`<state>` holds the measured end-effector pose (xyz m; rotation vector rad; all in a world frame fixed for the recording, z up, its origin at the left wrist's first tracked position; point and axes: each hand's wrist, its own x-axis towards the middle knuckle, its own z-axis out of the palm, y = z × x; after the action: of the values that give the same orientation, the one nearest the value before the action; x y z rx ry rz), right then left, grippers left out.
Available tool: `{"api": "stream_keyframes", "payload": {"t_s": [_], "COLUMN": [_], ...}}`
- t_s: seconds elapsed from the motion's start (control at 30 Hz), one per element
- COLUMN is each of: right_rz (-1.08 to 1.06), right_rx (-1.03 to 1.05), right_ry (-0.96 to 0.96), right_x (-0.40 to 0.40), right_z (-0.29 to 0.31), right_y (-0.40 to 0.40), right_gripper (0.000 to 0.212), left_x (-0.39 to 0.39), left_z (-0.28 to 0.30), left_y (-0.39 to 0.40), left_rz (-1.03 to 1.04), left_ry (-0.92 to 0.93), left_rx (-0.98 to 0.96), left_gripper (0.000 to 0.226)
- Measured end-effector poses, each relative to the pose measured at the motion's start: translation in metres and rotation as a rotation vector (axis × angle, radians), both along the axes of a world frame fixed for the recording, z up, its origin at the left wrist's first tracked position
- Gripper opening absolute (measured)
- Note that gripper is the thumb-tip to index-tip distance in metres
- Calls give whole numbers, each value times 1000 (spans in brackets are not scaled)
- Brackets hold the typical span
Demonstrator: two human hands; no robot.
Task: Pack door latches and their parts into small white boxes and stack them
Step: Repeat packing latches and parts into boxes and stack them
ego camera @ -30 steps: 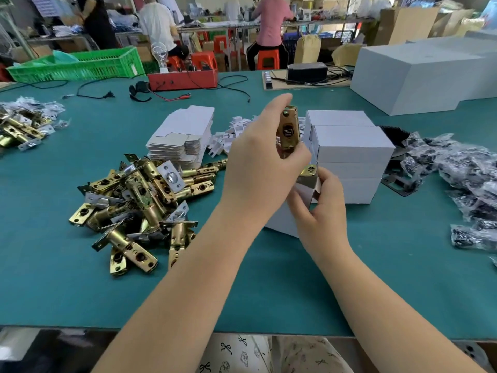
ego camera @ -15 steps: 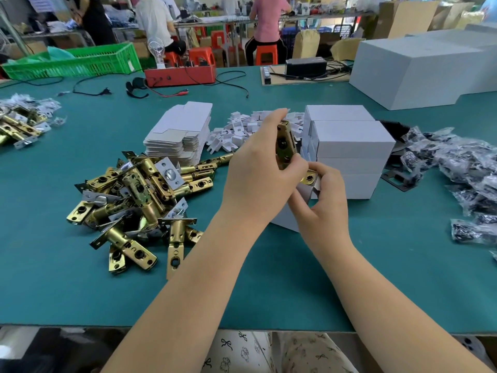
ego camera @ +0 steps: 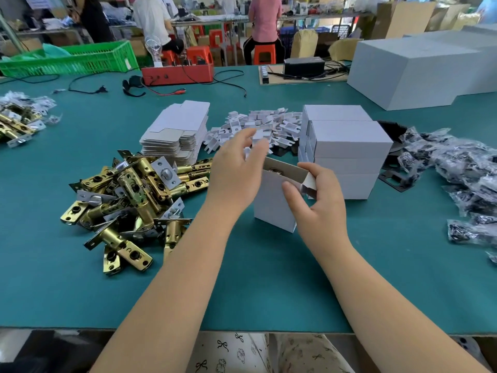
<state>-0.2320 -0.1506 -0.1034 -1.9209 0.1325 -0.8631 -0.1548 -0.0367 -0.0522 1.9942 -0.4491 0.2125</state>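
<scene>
Open white box (ego camera: pixel 274 200) is pinched at its flap by right hand (ego camera: pixel 321 208); latch (ego camera: pixel 274 170) seen inside; left hand (ego camera: pixel 236 173) relaxed, grip empty.

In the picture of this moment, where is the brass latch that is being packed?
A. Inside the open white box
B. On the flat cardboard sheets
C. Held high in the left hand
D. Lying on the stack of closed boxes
A: a bit of brass latch shows just inside the open top of the white box, which the right hand grips at its flap.
</scene>
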Motion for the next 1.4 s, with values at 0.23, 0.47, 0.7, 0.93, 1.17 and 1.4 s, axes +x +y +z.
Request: {"api": "stream_keyframes", "payload": {"t_s": [0.23, 0.47, 0.7, 0.93, 1.17, 1.4], "right_rz": [-14, 9, 16, 19, 26, 7], "right_rx": [-2, 2, -6, -15, -21, -14], "right_ry": [-68, -46, -46, -50, -42, -55], "right_x": [-1, 2, 2, 2, 1, 1], "right_z": [-2, -2, -2, 0, 0, 0], "right_y": [1, -2, -4, -2, -2, -2], "right_gripper": [31, 30, 30, 29, 31, 28], "left_x": [79, 124, 130, 117, 58, -15], "left_z": [-13, -30, -47, -28, 36, 51], "left_y": [0, -19, -37, -28, -6, -6], "left_rz": [64, -32, 39, 110, -1, -128], "left_ry": [120, -200, -290, -279, 205, -377], "left_rx": [447, 1045, 1219, 693, -319, 259], "left_gripper": [29, 42, 34, 37, 26, 17]}}
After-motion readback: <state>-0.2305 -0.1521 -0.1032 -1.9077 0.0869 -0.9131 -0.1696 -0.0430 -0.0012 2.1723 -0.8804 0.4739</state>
